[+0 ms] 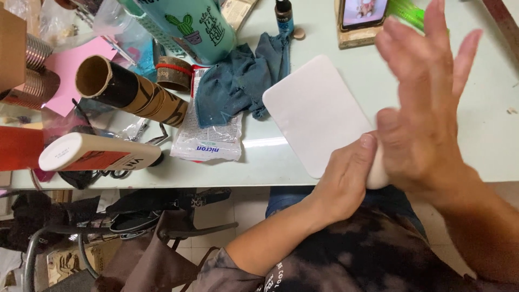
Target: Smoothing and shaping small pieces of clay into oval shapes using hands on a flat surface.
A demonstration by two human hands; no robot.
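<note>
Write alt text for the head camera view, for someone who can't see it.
Two hands press a pale lump between them at the table edge: left hand cupped beneath, right hand blurred, fingers spread, above it. Behind lies a white board, and left of it a blue cloth, cardboard tubes and clutter.

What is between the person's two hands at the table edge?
A pale, rounded lump is pressed between the left hand and right hand, over the white rounded board. Most of it is covered.
</note>
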